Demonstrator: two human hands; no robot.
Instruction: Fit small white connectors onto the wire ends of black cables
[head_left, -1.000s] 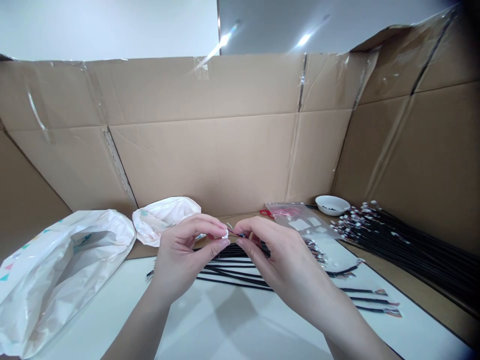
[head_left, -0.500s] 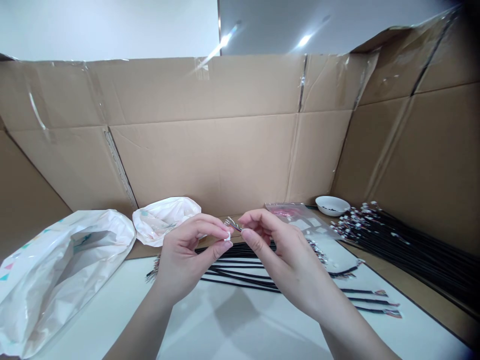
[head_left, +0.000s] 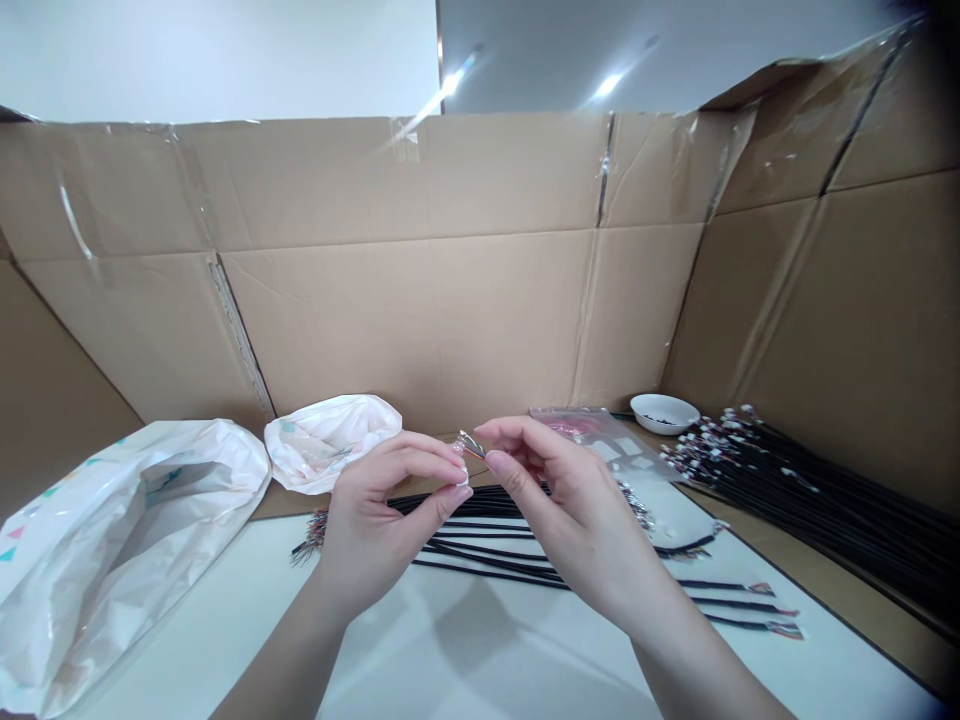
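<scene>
White connector (head_left: 463, 478) is held btwn thumb & fingers of L hand (head_left: 379, 525), above the worktop (head_left: 405, 665), approx. centre of view. It's v. small & mostly covered by the fingers, so its slots can't be made out. Wire strands (head_left: 472, 445) are pinched btwn thumb & forefinger of R hand (head_left: 574, 515), w/ light, dark & orange colours seen; tips are pointed up-left, just beside the connector. Whether the two touch can't be told. Fingers of both hands are thus closed, each on its own pc.

Black cables (head_left: 487, 525) are laid crosswise on the worktop below, partly blocked from view by both hands; frayed multicol. ends are seen at L & R. At far R, a cable bundle (head_left: 847, 500) w/ many white-tipped ends is stacked. White bowl (head_left: 665, 407) w/ small dark bits is set nr the back, w/ clear bag (head_left: 628, 436) beside it. Large white bag (head_left: 67, 540) & small white bag (head_left: 334, 440) are placed at L, larger one nearer. Work area's enclosed by cardboard walls (head_left: 412, 330).
</scene>
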